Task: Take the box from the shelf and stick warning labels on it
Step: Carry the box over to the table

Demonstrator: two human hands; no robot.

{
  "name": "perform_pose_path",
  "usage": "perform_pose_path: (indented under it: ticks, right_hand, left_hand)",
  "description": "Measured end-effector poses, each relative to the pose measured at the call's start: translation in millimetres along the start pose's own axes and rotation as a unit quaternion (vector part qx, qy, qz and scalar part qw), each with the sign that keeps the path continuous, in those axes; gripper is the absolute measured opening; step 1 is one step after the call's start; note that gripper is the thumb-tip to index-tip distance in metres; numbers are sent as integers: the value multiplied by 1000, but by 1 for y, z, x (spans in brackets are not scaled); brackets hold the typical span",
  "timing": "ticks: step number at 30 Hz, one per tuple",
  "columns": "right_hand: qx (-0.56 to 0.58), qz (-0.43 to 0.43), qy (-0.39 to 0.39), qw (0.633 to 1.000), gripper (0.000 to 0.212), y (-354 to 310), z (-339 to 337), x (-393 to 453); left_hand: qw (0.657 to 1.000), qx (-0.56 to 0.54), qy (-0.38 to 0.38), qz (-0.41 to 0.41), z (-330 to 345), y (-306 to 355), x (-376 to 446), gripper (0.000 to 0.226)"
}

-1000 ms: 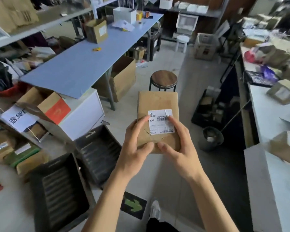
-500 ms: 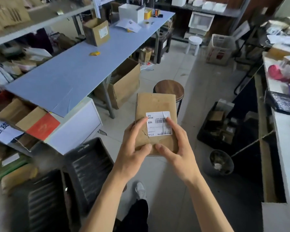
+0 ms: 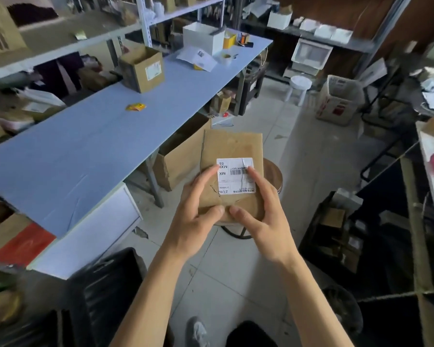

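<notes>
I hold a flat brown cardboard box (image 3: pixel 233 149) in front of me with both hands, above the floor. A white shipping label (image 3: pixel 234 181) with a barcode is stuck on its top face. My left hand (image 3: pixel 196 216) grips the box's near left part, thumb on the near edge, fingers on top beside the label. My right hand (image 3: pixel 263 219) grips the near right part, with a finger resting on the label. A small yellow-and-red sticker (image 3: pixel 135 106) lies on the long blue table (image 3: pixel 90 144) to the left.
An open brown carton (image 3: pixel 142 68) and a white box (image 3: pixel 203 37) stand on the blue table. Below my hands is a round wooden stool (image 3: pixel 273 176). Shelves (image 3: pixel 60 46) run along the left, black crates (image 3: pixel 105 291) sit near my feet, and a second counter (image 3: pixel 431 149) borders the right.
The view has moved forward and turned left toward the blue table. The box stays held in both hands the same way; the stool now lies under it.
</notes>
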State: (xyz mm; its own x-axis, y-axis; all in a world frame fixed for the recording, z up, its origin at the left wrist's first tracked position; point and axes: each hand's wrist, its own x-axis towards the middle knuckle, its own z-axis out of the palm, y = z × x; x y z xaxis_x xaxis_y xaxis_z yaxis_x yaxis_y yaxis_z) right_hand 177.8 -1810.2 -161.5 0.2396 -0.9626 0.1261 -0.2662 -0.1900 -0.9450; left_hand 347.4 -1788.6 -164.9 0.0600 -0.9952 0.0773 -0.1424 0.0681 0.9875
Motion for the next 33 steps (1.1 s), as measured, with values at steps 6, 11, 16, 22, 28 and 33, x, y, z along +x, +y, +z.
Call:
perform_pose_path:
  ticks: [6,11,16,22,28,33]
  right_hand:
    - [12,9,-32,999,73,26,-6,93]
    - [39,7,-49,998,73,54,-7,192]
    - [59,-9,-80,995,74,60,-11,300]
    - [66,-30,-172,982,73,61,28,408]
    - [92,-22,-231,968,71,66,101,504]
    - [59,-52,-234,969,72,47,162,585]
  left_hand:
    - [1000,19,22,-1,-3,-14,81,70]
    - [998,37,43,-22,-9,-32,176,71]
    - [993,74,84,-22,-18,-28,268,71]
    - [976,73,197,-50,-55,-39,336,71]
    - [961,77,251,-85,-124,-66,400,71]
    - [961,54,261,-72,-200,-84,464,68]
